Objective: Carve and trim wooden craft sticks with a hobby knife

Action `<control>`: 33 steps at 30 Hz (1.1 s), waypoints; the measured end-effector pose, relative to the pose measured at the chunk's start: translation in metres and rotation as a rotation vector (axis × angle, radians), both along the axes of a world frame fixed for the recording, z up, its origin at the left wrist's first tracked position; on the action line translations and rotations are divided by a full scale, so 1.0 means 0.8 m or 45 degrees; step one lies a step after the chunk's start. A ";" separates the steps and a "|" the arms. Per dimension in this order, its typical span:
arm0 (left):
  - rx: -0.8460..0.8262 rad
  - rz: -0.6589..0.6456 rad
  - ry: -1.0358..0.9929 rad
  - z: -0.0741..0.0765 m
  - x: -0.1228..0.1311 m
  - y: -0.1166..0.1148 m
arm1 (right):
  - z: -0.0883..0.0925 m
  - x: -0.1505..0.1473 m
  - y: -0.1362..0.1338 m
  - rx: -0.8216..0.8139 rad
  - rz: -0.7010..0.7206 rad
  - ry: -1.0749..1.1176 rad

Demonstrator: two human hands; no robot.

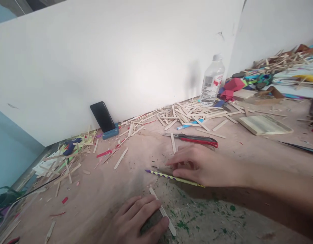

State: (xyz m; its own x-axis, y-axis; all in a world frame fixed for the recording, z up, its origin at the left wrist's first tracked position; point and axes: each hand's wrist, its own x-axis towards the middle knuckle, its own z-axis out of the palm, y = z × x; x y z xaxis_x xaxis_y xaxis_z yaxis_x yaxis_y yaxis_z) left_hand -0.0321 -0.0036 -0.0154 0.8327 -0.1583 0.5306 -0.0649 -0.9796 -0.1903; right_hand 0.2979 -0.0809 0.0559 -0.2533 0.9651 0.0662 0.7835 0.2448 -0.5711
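Observation:
My left hand (138, 217) rests low on the work surface with bent fingers. Its fingertips and thumb bear on a pale wooden craft stick (169, 224), part of which they cover. My right hand (197, 165) reaches in from the right, fingers curled and thumb apart from the index finger. Under its thumb lies a yellow pencil with purple spots (162, 175), its purple tip pointing left. A thin grey tip (155, 167) shows beside the pencil, the rest hidden by the fingers. Just beyond this hand lie a red and black utility knife (197, 138) and another craft stick (173, 144).
A black phone (102, 117) leans in a blue stand (110, 131) against the white wall panel (108, 54). Loose craft sticks are heaped near a water bottle (212, 81). At right are a wooden block (265, 124) and a dark pointed blade (298, 147). Scraps litter the left.

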 end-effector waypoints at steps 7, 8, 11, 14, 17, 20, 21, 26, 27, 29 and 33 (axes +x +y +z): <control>-0.024 0.011 0.017 -0.001 -0.001 -0.002 | -0.018 0.040 0.024 0.250 -0.283 -0.200; -0.026 0.003 0.016 -0.001 -0.001 -0.001 | -0.022 0.045 0.027 0.262 -0.295 -0.236; -0.038 -0.009 0.005 -0.002 -0.001 -0.001 | -0.032 0.050 0.029 0.252 -0.229 -0.330; -0.055 -0.006 -0.008 -0.004 0.000 -0.002 | -0.037 0.045 0.026 0.245 -0.164 -0.387; -0.082 0.003 -0.052 -0.009 0.004 -0.005 | -0.042 0.042 0.026 0.264 -0.121 -0.383; -0.120 0.011 -0.126 -0.013 0.010 -0.006 | -0.048 0.042 0.027 0.287 -0.108 -0.317; -0.131 0.014 -0.144 -0.014 0.011 -0.006 | -0.049 0.042 0.027 0.294 -0.119 -0.283; -0.154 0.024 -0.215 -0.013 0.018 -0.009 | -0.034 0.020 0.038 0.290 -0.133 -0.107; -0.152 0.023 -0.239 -0.014 0.020 -0.011 | -0.028 0.010 0.043 0.279 -0.107 -0.082; -0.147 0.034 -0.309 -0.018 0.025 -0.013 | -0.013 -0.014 0.057 0.258 -0.042 -0.042; -0.148 0.078 -0.438 -0.029 0.038 -0.013 | 0.006 -0.058 0.087 0.262 0.034 0.000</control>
